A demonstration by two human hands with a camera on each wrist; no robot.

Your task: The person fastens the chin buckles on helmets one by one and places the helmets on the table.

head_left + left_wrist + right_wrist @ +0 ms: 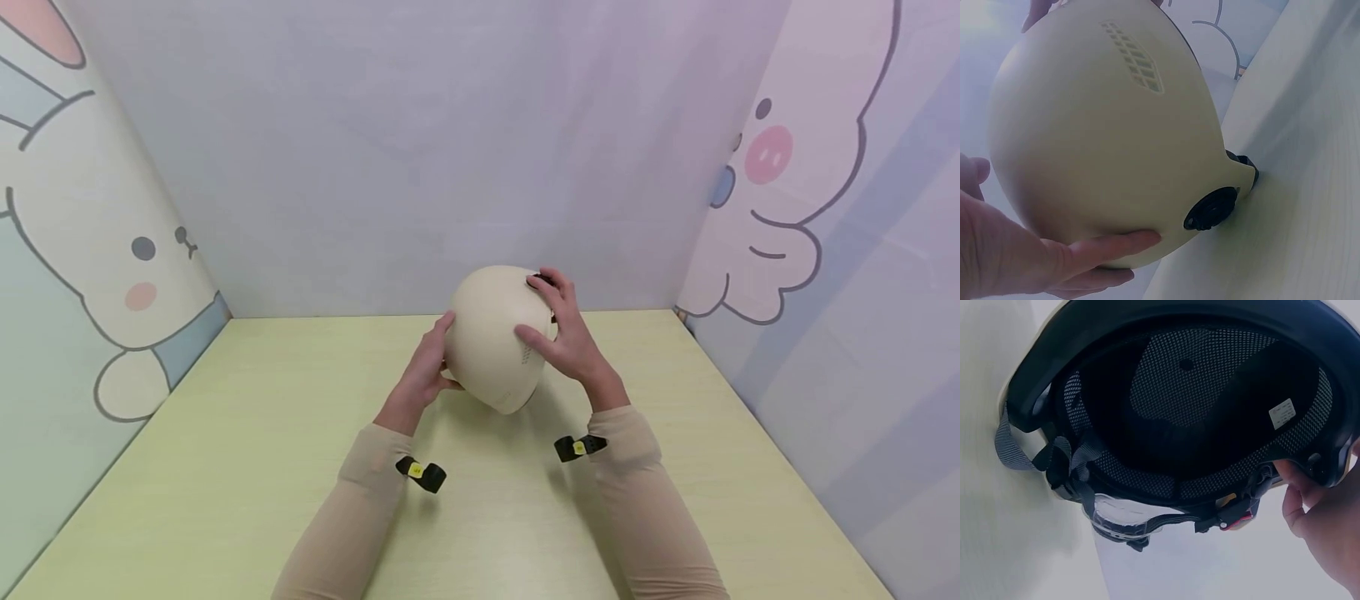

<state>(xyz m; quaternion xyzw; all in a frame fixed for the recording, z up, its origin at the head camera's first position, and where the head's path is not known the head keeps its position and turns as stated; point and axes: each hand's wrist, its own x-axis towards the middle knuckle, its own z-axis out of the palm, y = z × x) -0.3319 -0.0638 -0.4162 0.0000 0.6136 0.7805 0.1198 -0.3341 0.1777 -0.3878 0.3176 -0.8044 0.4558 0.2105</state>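
A cream helmet [495, 342] is held tilted between both hands, its smooth shell toward the head camera. The left hand [427, 362] holds the shell's left side; in the left wrist view its fingers [1110, 247] lie along the shell near a round black fitting [1211, 208]. On the other side, the right hand [566, 337] grips the rim, thumb on the shell and fingers over the edge. The right wrist view looks into the helmet's black mesh lining [1179, 381], with grey straps [1013, 447], a clear curved part [1125, 512] and a white label [1282, 414].
The helmet is above a pale yellow-green table [315, 392], near its back edge. A plain back wall [412, 150] and side walls with cartoon animals [112, 233] enclose the table. Black wrist bands [422, 472] sit on both sleeves.
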